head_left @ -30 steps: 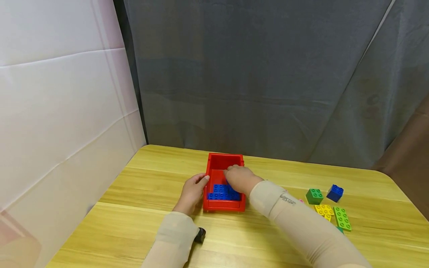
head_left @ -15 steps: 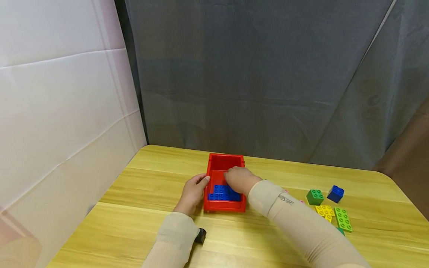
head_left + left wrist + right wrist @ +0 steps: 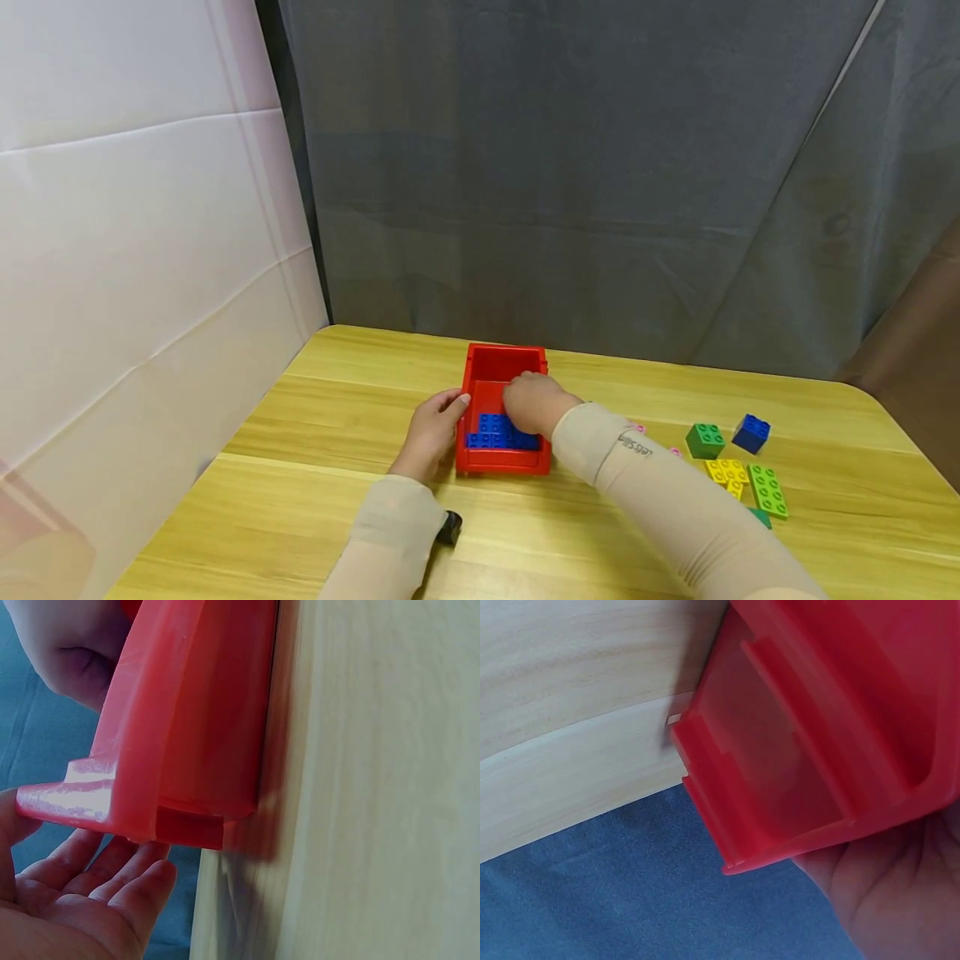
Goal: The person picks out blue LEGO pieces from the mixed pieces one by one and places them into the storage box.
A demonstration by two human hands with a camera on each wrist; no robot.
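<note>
A red plastic bin (image 3: 504,462) stands on the wooden table, with several blue toy bricks (image 3: 492,425) lying studs up in its near end. At the bin's left side my left hand (image 3: 429,429) grips the rim. Its thumb lies on the lip and its fingers (image 3: 112,870) are under the edge in the left wrist view. My right hand (image 3: 534,404) reaches over the right wall into the bin, just above the blue bricks. Its fingertips are hidden, so I cannot tell what they hold. In the right wrist view the bin's wall (image 3: 780,742) covers most of that hand (image 3: 896,889).
To the right lie a green brick (image 3: 705,442), a separate blue brick (image 3: 752,433), yellow bricks (image 3: 725,472) and a lime brick (image 3: 767,492). A dark green piece (image 3: 761,517) and small pink pieces (image 3: 676,452) show partly behind the right sleeve. A grey curtain (image 3: 562,208) hangs behind the table.
My right hand has drawn slightly back toward me inside the bin, and its fingers look more bent. A bit of blue under it is now covered. The left hand keeps its place.
</note>
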